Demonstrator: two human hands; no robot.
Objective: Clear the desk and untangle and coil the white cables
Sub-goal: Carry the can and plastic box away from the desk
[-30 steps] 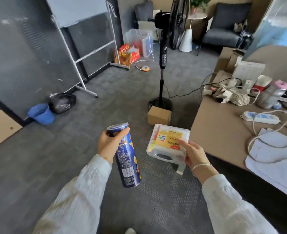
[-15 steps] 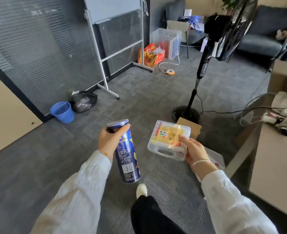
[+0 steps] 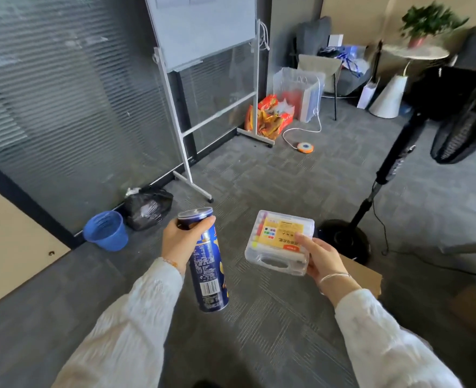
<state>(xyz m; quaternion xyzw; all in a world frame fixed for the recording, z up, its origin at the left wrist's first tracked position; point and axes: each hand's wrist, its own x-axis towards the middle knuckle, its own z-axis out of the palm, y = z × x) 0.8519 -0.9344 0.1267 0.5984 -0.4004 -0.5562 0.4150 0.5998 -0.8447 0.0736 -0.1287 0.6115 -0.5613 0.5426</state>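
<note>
The grey carpeted floor (image 3: 273, 175) fills most of the head view, bounded at ten o'clock by a glass wall with blinds (image 3: 63, 102). Before that wall, toward twelve o'clock, stands a whiteboard on a wheeled frame (image 3: 200, 29). At three o'clock a black pedestal fan (image 3: 393, 169) leans through the view, its round base resting on the floor and its grille blurred at the right edge. Toward one o'clock a clear carrier bag (image 3: 298, 93) stands beside a heap of red and orange snack packets (image 3: 270, 119), and a white cable (image 3: 301, 131) runs across the floor from there to a small orange and white round device (image 3: 305, 147). At nine o'clock a black rubbish bag (image 3: 147, 207) lies against the wall, just beside a blue bucket (image 3: 106, 230). A brown cardboard box (image 3: 362, 278) shows partly behind the right forearm at four o'clock. Both arms wear white sleeves. The left hand (image 3: 179, 242) grips a blue snack tube (image 3: 207, 264) near its top, fingers wrapped round it, the tube tilted with its base toward the person. The right hand (image 3: 322, 257) grasps a clear plastic case of coloured markers (image 3: 280, 240) by its near right corner, thumb on the yellow label, the case held flat just to the right of the tube without touching it.
</note>
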